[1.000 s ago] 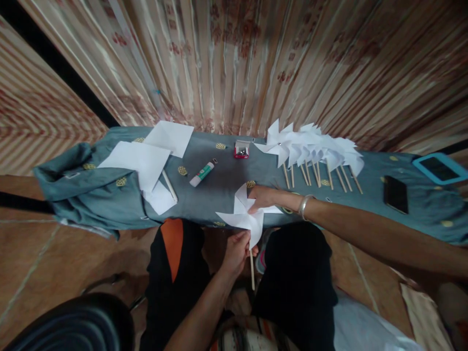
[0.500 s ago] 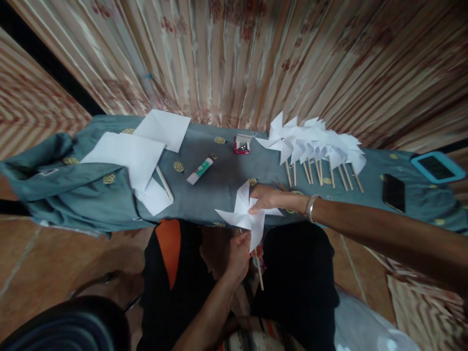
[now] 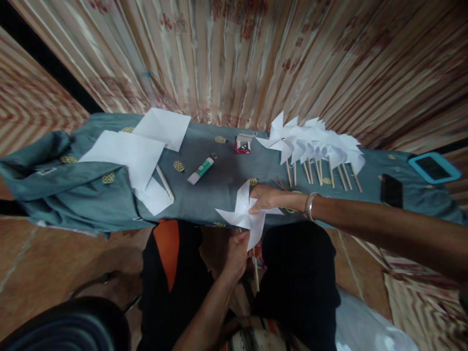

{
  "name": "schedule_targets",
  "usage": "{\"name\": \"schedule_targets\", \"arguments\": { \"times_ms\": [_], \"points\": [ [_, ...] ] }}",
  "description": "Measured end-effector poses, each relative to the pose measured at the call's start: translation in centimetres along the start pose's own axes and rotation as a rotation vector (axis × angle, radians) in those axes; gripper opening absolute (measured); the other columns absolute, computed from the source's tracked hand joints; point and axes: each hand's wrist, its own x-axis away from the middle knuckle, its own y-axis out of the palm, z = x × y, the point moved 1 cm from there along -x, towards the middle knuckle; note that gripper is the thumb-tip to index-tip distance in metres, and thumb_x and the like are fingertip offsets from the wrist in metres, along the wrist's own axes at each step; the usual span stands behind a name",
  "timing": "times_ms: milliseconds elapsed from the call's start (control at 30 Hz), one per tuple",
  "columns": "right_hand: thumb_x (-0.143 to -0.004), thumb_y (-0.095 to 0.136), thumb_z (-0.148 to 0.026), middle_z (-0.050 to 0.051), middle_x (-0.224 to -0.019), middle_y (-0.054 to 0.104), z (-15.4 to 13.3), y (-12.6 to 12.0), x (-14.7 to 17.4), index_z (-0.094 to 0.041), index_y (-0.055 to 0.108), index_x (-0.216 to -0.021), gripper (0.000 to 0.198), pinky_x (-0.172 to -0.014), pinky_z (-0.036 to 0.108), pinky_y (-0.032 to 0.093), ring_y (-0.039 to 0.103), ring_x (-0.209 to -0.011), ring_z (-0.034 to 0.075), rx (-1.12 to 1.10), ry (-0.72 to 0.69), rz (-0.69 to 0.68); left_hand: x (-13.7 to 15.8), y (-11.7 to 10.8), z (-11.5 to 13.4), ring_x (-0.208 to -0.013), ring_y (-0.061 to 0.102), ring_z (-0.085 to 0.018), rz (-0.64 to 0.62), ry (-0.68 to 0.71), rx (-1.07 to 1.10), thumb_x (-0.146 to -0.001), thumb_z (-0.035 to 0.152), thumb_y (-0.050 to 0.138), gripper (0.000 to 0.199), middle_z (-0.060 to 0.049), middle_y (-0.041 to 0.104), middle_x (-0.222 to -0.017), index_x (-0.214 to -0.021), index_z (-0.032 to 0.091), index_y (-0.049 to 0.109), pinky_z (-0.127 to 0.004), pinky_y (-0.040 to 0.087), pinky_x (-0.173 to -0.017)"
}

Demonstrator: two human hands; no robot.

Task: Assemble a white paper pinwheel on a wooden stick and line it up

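Taking the white paper pinwheel (image 3: 258, 225) as the centre of a clock face, with 12 o'clock away from the person, it is held at the near edge of the cloth-covered table (image 3: 223, 192), partly beyond that edge above the gap between the knees; whether it touches the cloth cannot be told. The right hand (image 3: 266, 199), with a silver-coloured bangle (image 3: 310, 206) on its wrist, comes in from 3 o'clock, its thumb pressed onto the hub; its other fingers are largely out of sight, so their pose cannot be told. The left hand (image 3: 239, 252) is at 7 o'clock, thumb and fingers pinching around the lower blade and the wooden stick (image 3: 256, 275), which points to 6 o'clock; the blade covers part of that grip. Scissors (image 3: 280, 184) lie near the right hand at 2 o'clock, partly hidden by it. At 12 o'clock stands a small red box (image 3: 243, 145) with its flap up and shiny pieces inside. Overlapping pinwheels on sticks (image 3: 318, 141) fill 1 to 2 o'clock. A glue stick (image 3: 201, 170) lies at 10 o'clock, with white paper sheets (image 3: 146, 151) farther out that way. Near 3 o'clock, well apart, are a black phone (image 3: 392, 190) and a blue-framed tablet (image 3: 434, 168).
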Motion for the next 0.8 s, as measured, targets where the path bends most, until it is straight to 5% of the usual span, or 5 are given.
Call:
{"name": "schedule_targets", "arguments": {
  "times_ms": [400,800],
  "points": [
    [-0.059,0.073,-0.025,-0.002,-0.063,0.061,0.7,0.0,-0.2,-0.016,0.064,-0.061,0.012,-0.05,0.022,0.035,0.052,-0.058,0.012,-0.141,-0.066,-0.027,-0.3,-1.7,0.5,-0.035,0.041,-0.007,-0.068,-0.005,-0.09,-0.061,0.051,0.073,0.041,0.003,0.046,-0.04,-0.052,0.015,0.055,-0.022,0.028,-0.04],
    [-0.052,0.078,-0.052,-0.001,-0.061,0.065,2.6,0.0,1.6,-0.017,0.071,-0.065,0.038,-0.054,0.025,0.039,0.054,-0.058,0.014,-0.64,-0.215,0.067,1.0,-0.8,2.1,-0.04,0.049,-0.007,-0.042,0.017,-0.062,-0.056,0.048,0.075,0.039,0.003,0.055,-0.051,-0.064,0.013,0.06,-0.019,0.037,-0.041]
  ]
}}
